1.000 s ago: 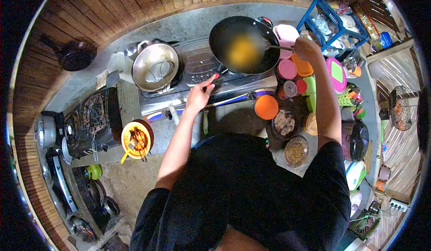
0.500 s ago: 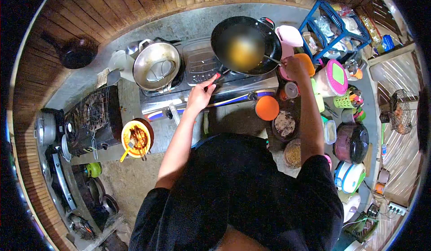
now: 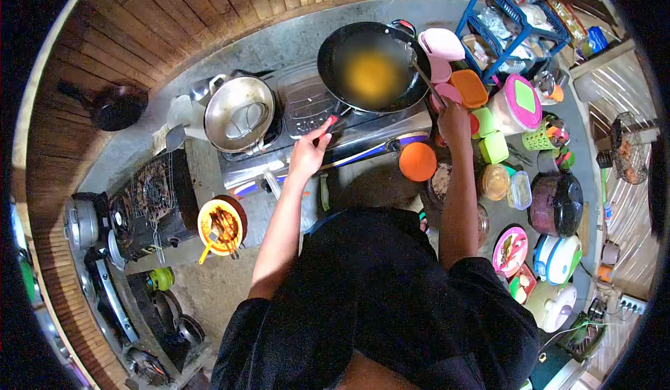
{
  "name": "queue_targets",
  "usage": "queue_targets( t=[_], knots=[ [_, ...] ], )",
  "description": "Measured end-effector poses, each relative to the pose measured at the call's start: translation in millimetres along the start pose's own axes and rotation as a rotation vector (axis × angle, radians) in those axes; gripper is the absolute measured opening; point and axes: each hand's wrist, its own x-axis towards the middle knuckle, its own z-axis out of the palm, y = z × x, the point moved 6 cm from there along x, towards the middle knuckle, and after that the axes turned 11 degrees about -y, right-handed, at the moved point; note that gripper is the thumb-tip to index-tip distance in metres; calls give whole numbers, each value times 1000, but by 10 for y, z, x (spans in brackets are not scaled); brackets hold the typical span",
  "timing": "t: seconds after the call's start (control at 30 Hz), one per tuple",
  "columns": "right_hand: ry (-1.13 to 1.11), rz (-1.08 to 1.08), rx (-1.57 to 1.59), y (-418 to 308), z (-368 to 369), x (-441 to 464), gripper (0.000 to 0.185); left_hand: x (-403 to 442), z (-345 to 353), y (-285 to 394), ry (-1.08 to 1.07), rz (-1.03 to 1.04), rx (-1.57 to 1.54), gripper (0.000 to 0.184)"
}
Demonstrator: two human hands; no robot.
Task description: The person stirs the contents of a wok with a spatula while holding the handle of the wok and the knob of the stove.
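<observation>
The black wok [image 3: 331, 62] sits on the stove [image 3: 296, 97], at one o'clock from the left hand [image 3: 308, 154] and at ten o'clock from the right hand [image 3: 454, 121]. From where I stand, twelve o'clock is the wall ahead of the person.

The left fingers are curled around the red handle [image 3: 332, 120] of the wok, whose end part shows beyond them; the bowl of the wok itself is just ahead of these fingers, not touched by them. The right fingers pinch the shaft of a long-handled utensil [image 3: 423, 76]. How each right finger lies I cannot tell, because the back of the hand covers them. The shaft runs toward ten o'clock and passes over the wok's edge, so these fingers are outside the wok. Inside it there is yellow content [image 3: 366, 77], too blurred to name.

A silver pan [image 3: 222, 104] is at ten o'clock from the left hand, and an orange-rimmed bowl [image 3: 241, 217] with dark reddish food at eight o'clock. Around the right hand I notice an orange box [image 3: 468, 88] at one o'clock, a light green box [image 3: 493, 147] at four, and a round orange lid [image 3: 418, 162] near seven.
</observation>
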Motion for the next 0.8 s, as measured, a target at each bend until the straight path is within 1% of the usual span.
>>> queue_targets(
  t=[0.03, 0.07, 0.13, 0.2, 0.27, 0.3, 0.37, 0.4, 0.47, 0.5, 0.57, 0.6, 0.67, 0.7, 0.73, 0.77, 0.8],
  knots=[
    [8, 21, -31, 9, 28, -25, 24, -13, 9, -2, -31, -43, -22, 39],
    [17, 42, -62, 15, 55, -46, 24, -7, 21, -20, -34, -44, -20, 39],
    [36, 17, -88, -9, 104, -83, 24, 22, 35, -52, -10, 28, -30, 39],
    [57, -10, -113, -83, 106, -113, 25, 53, 54, -109, -8, 48, -24, 39],
    [-83, 87, -31, -207, 61, -152, 24, 68, 50, -119, -2, 69, -18, 39],
    [-82, 87, -30, -360, -73, -190, 24, 70, 54, -124, -2, 66, -22, 39],
    [-279, 125, 4, -596, -212, -254, 27, 66, 56, -107, -4, 65, -25, 39],
    [-278, 125, 6, -583, -203, -251, 27, 54, 52, -87, -6, 52, -23, 39],
    [-309, 29, 50, -571, -120, -222, 28, 33, 36, -42, -8, 41, -19, 39],
    [-307, 29, 51, -478, -23, -182, 28, 26, 27, -25, -15, 23, -6, 39],
    [-288, -130, 160, -370, 189, -107, 28, 35, 36, -45, -22, 5, 7, 39],
    [-288, -131, 160, -369, 208, -109, 28, 48, 41, -55, -13, 27, -4, 39],
    [-199, -182, 289, -383, 187, -117, 23, 60, 53, -97, -4, 48, -17, 39],
    [-200, -182, 289, -461, 101, -143, 23, 51, 45, -87, 13, 72, -6, 40],
    [-198, -135, 284, -575, -68, -182, 22, 41, 38, -72, 30, 94, 4, 40],
    [-195, -88, 278, -625, -161, -201, 21, 40, 36, -71, 30, 94, 3, 40],
    [-196, -88, 277, -555, -112, -171, 21, 42, 37, -74, 13, 62, -2, 40]
  ],
)
